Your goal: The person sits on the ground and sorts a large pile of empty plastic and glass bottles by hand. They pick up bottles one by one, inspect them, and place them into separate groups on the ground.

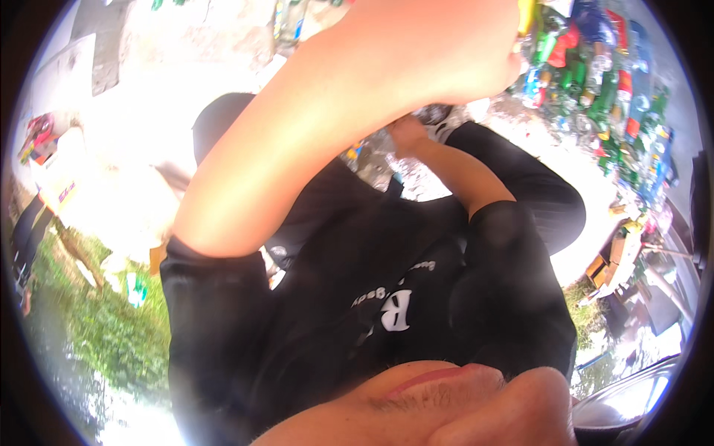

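Observation:
My left hand (479, 61) reaches across the upper view to the edge of a pile of plastic bottles (608, 83). Its fingers are mostly hidden behind the hand, and a yellow item (525, 17) shows just beyond them. Whether it is gripped, I cannot tell. Lower down, my right hand (408, 135) is between my bent knees, beside crumpled clear plastic (382, 146). My left forearm partly covers that plastic, so the right hand's hold on it is unclear. The piled bottles are clear, green and blue, some with red labels.
Cardboard boxes (616, 256) lie at the right below the bottles. A white printed box (58, 181) stands at the left, near grass (106, 334) with a green-and-white piece of litter (135, 289). Another clear bottle (289, 22) is at the top. Glare washes out much of the ground.

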Demonstrator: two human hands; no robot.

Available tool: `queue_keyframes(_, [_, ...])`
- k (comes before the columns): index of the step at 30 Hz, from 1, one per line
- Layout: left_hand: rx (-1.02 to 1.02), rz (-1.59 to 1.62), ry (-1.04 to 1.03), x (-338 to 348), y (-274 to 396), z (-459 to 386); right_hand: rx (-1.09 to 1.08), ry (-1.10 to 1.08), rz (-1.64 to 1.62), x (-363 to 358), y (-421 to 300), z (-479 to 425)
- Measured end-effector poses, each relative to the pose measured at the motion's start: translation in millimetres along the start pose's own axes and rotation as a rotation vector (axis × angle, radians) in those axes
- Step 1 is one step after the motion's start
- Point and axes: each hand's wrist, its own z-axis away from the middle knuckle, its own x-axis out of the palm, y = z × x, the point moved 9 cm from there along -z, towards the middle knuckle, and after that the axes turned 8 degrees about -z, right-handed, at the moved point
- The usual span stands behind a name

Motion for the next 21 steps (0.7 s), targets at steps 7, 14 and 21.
queue_keyframes(7, [-0.066,-0.178,0.025,28.9,-13.2,-15.9,-0.2,0.039,0.057,-102.1,5.2,47.0])
queue_keyframes(14, [-0.115,-0.185,-0.032,45.4,-26.7,-21.0,-0.166,0.243,0.123,-269.3,-8.8,155.7])
queue_keyframes(21, [-0.089,-0.219,0.039,45.0,-31.2,-29.9,-0.181,0.491,0.459,-416.8,-18.1,236.7])
